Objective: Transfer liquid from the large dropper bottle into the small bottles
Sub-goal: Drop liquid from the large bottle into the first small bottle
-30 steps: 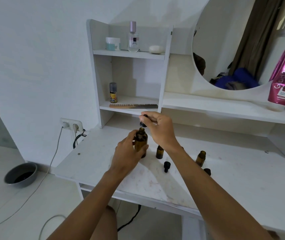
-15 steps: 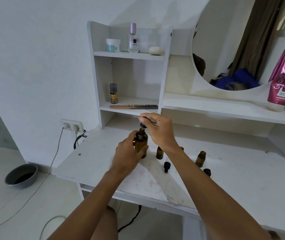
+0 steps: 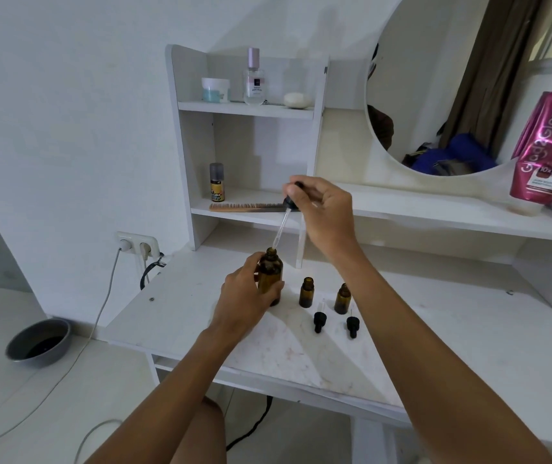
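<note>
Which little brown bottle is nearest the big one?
The left small bottle, standing just beside the large bottle; the other small bottle stands farther right.

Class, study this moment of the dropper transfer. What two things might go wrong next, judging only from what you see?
1. The dropper, pinched in the right hand, hangs with its tip just above the large bottle. Carried sideways, it may drip on the table.
2. The small bottles stand open and unheld. The left hand grips only the large bottle, so a nudge from the tip or forearm might topple one.
</note>
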